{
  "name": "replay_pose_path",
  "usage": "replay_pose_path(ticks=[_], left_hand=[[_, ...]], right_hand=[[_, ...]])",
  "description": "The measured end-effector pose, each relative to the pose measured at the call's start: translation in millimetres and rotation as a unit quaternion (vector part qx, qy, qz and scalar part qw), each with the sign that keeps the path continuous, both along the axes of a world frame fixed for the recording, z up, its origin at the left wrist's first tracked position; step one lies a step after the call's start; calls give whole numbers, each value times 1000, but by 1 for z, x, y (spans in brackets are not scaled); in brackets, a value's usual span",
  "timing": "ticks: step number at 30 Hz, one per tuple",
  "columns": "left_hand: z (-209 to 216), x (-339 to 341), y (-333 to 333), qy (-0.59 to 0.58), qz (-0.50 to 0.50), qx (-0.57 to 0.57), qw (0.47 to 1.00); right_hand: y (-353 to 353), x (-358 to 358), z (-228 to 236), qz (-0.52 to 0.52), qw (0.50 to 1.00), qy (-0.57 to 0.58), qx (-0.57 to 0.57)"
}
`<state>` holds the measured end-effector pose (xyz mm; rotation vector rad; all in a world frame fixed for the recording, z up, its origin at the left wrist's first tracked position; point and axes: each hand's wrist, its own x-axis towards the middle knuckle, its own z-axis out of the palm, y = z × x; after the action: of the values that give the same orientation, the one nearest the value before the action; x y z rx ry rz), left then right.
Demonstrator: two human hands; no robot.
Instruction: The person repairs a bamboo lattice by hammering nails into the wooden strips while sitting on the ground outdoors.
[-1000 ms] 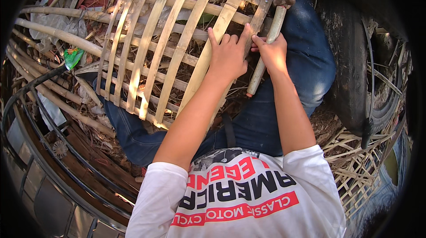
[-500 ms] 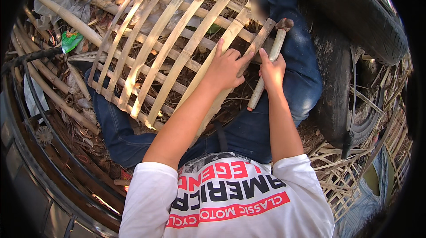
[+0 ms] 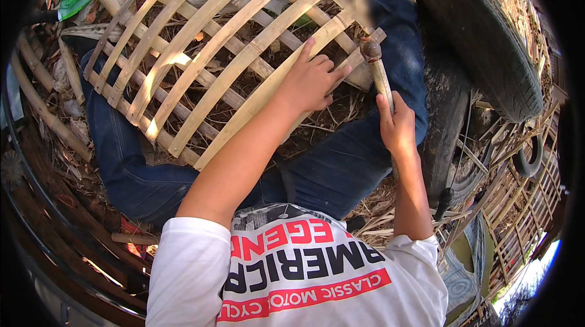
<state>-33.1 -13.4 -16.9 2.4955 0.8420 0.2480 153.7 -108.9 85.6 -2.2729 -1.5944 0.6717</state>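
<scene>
A lattice of split bamboo slats (image 3: 226, 74) lies over crossing bamboo poles, slanting across the space above my legs. My left hand (image 3: 308, 83) rests on its right-hand slats, fingers spread, one stretched up along a wide pale slat. Another finger reaches toward the short slat (image 3: 368, 43) at the right end. My right hand (image 3: 397, 123) is closed round the pale handle of a hammer (image 3: 380, 80). Its rusty brown head (image 3: 370, 49) points up and stands over or close to that short slat's end. The handle's lower part is hidden by my hand and forearm.
Old tyres (image 3: 496, 40) stand at the right beside my leg. Woven bamboo panels (image 3: 524, 217) and a cloth (image 3: 466, 266) lie lower right. Dark curved rails (image 3: 67, 254) run along the left. Bamboo poles (image 3: 49, 107), dry litter and a green wrapper (image 3: 74, 3) lie upper left.
My right hand has moved down and right, away from my left hand, turning the hammer so its head now tilts left. My left hand stays on the slats. The whole view has shifted.
</scene>
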Motion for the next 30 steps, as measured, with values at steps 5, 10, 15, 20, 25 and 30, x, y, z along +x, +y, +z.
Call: replay_pose_path(ticks=[5,10,15,20,25,30], left_hand=[[-3,0,-1,-13,0,29,1000],[-3,-2,-2,-6,5,33,999],[-3,0,2,-10,-9,44,999],[1,2,3,-57,12,27,998],[12,3,22,-105,-4,-58,993],[27,15,65,-27,7,-36,999]], right_hand=[[2,-1,7,-1,999,11,-30],[0,7,0,-25,998,24,-56],[-5,8,9,-121,987,71,-82],[-10,8,2,-210,953,212,-54],[16,-24,-38,-336,874,340,85],[31,-52,-90,-373,849,329,178]])
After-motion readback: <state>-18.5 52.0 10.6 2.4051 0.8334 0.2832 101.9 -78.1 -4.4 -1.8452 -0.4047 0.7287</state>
